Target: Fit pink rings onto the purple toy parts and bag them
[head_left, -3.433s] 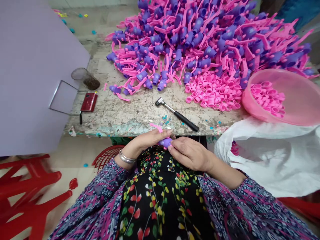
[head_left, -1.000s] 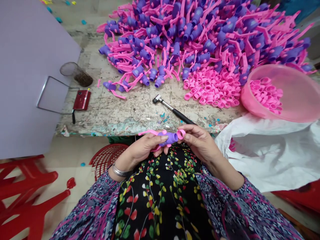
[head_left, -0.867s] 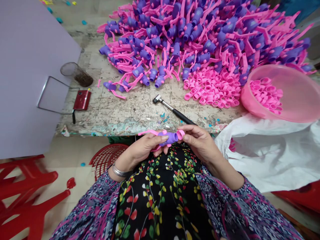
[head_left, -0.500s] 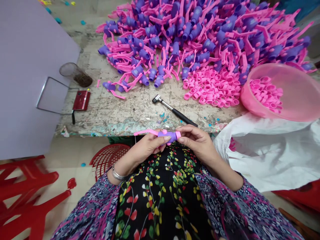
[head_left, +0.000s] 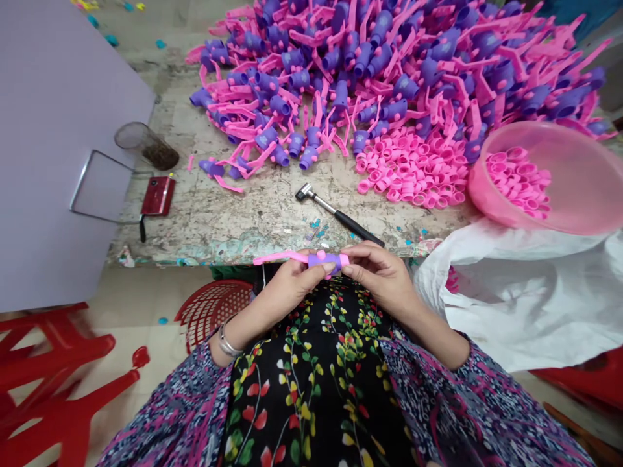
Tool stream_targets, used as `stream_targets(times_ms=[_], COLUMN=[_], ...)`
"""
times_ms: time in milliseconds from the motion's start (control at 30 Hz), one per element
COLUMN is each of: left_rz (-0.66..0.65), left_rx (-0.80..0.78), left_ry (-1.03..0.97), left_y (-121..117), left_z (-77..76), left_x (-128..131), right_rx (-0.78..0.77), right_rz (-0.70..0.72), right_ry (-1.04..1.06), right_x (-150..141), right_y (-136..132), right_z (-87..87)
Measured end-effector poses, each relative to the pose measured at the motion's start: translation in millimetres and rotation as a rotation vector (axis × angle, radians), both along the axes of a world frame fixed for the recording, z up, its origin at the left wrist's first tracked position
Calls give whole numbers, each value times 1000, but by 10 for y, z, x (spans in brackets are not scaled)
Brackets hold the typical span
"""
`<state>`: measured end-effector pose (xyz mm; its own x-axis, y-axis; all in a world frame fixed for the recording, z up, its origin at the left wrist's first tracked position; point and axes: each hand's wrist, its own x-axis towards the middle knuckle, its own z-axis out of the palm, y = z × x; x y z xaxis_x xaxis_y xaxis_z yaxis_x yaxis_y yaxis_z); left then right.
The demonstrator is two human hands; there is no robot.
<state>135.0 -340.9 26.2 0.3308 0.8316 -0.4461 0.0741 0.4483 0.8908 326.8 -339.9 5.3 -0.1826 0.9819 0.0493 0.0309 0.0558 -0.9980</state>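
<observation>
Floral black dress, purple patterned sleeves (head_left: pixel 195 415), silver bangle (head_left: pixel 224 338).

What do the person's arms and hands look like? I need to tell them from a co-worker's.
Both arms wear long navy sleeves with pink and white print. The left hand has a silver bangle at the wrist; the right hand is bare.

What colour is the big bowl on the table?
The bowl is pink, see-through plastic, seen in the head view.

Bare table strip (head_left: pixel 253 217) ahead of hands; hammer (head_left: pixel 339 216) crosses it; toy heap (head_left: pixel 389 71), ring pile (head_left: pixel 413 172) behind.
</observation>
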Motion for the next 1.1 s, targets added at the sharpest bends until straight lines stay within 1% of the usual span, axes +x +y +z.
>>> stream_targets(times_ms=[67,167,267,400,533,767,967,1100], left_rz=[19,24,-3,-59,-97,-104,-99,-113], left_rx=[-1,-80,-149,-155,-177,-204,-212,-209], left_ry=[-3,-97,-252,-372,-415,-451,-434,-395], left_y=[6,16,23,23,20,12,-2,-8], left_z=[8,-38,-134,-224,-260,-328,-319,-303], left_x=[5,3,-12,-37,-57,-75,-70,-55], right_rx=[36,101,184,296,348,380,362,375], right_rz=[-6,-19,-51,-48,-25,16,24,15], right_ry=[-36,-74,-114,-196,-228,-270,-291,-261], right_x=[-11,-42,-80,-102,-82,-53,-59,-78], right_y=[4,-3,-33,-77,-86,-67,-57,-47], right_z=[-20,-22,30,130,171,165,160,134])
